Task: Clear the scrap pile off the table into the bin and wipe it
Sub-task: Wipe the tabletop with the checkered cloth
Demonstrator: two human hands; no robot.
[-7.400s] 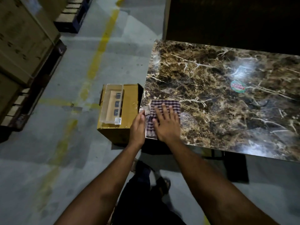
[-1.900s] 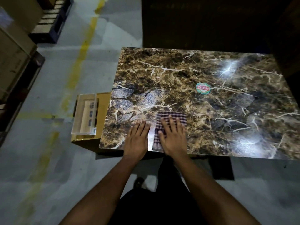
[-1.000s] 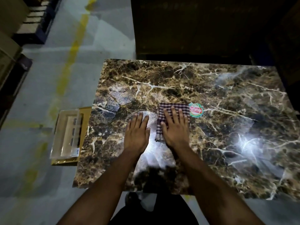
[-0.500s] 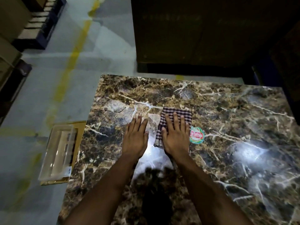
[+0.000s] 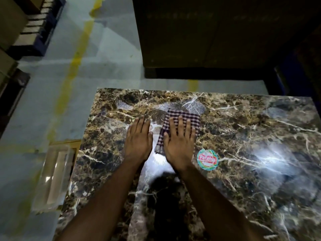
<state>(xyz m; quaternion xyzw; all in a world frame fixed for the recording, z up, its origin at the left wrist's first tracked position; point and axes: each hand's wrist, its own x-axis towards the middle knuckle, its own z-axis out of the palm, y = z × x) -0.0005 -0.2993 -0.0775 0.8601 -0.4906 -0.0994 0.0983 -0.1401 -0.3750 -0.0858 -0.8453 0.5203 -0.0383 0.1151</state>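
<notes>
While the head view looks straight down, the right hand [image 5: 180,145] lies flat with fingers straight, pressing a checked cloth [image 5: 182,126] onto the marble-patterned tabletop [image 5: 251,180]; the left hand [image 5: 138,142] rests just beside it, palm down and fingers straight too, holding nothing; the cloth sits toward the far edge, left of centre, with a round sticker [image 5: 207,159] near the right wrist. No scrap pile shows anywhere on the surface, so I'd judge the clearing finished; the cardboard box [image 5: 69,145] on the floor at the tabletop's left side, with a clear plastic tray [image 5: 52,178] lying on it, is probably the bin. Faint smeary patches beyond the cloth suggest wiping is under way; the wide right half looks not yet covered, though glare there makes it hard to tell.
</notes>
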